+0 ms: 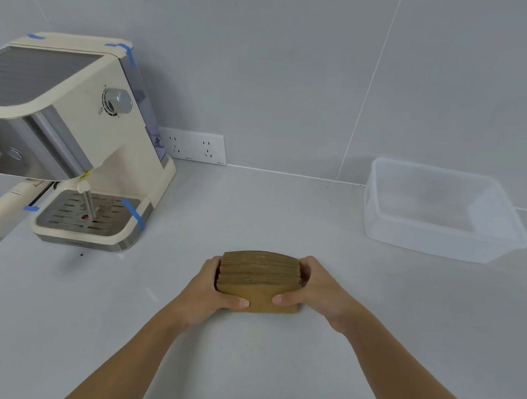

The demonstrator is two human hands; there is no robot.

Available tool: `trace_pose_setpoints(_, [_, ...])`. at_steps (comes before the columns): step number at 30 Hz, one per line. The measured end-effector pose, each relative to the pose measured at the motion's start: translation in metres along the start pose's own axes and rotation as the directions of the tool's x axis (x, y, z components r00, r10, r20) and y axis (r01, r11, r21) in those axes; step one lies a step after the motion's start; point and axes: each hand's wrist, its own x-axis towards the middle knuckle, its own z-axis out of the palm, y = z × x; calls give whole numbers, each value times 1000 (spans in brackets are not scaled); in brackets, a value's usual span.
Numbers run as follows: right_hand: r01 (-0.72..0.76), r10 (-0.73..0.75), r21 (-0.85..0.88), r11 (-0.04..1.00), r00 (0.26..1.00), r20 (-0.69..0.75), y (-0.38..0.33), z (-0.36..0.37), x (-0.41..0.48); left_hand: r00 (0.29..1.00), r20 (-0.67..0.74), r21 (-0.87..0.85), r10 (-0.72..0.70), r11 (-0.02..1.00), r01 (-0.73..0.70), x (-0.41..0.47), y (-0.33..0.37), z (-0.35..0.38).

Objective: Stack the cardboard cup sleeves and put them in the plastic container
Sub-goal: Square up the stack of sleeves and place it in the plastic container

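Fingers [233, 301] of both hands clasp sleeve stack [259, 282] | counter [304, 364] beneath

One view only, worn on the person's head, looking forward and down over a pale counter [271, 377] toward the tiled wall [301, 58]. It sits close: both forearms run in from the bottom edge and the hands meet just below the middle. The wide lens bends the wall lines outward (no second view to compare). A coffee machine [78, 136] fills the left, cut by the edge; a clear tub [509, 236] sits far right.
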Motion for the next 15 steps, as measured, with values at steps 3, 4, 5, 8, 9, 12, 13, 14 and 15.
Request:
trace_pose_setpoints(3, [96, -95, 22, 995, 995, -41, 11, 6, -10, 994, -8, -26, 107, 994, -107, -7, -10, 10])
trace_pose_setpoints(4, [126, -124, 36, 991, 991, -47, 15, 8, -12, 992, -12, -22, 124, 992, -124, -8, -13, 13])
trace_pose_setpoints(5, [148, -145, 57, 987, 988, -53, 18, 10, -14, 991, -18, -21, 130, 991, -130, -8, -16, 16])
trace_pose_setpoints(8, [182, -172, 144, 973, 982, -75, 26, 20, -14, 992, -45, -60, 121, 990, -124, -10, -22, 21])
trace_pose_setpoints(9, [189, -177, 174, 966, 981, -81, 27, 24, -14, 992, -51, -84, 119, 989, -123, -11, -23, 23])
trace_pose_setpoints(12, [217, -194, 265, 939, 975, -111, 30, 34, -15, 989, -82, -191, 125, 972, -138, -13, -26, 30])
trace_pose_setpoints(13, [231, -204, 290, 929, 972, -120, 30, 37, -17, 988, -96, -221, 124, 965, -143, -14, -26, 32])
trace_pose_setpoints(14, [243, -214, 316, 917, 969, -124, 30, 38, -18, 987, -111, -238, 121, 960, -144, -14, -27, 33])
trace_pose_setpoints(15, [251, -221, 340, 906, 967, -126, 30, 39, -18, 986, -122, -247, 116, 958, -144, -14, -27, 35])
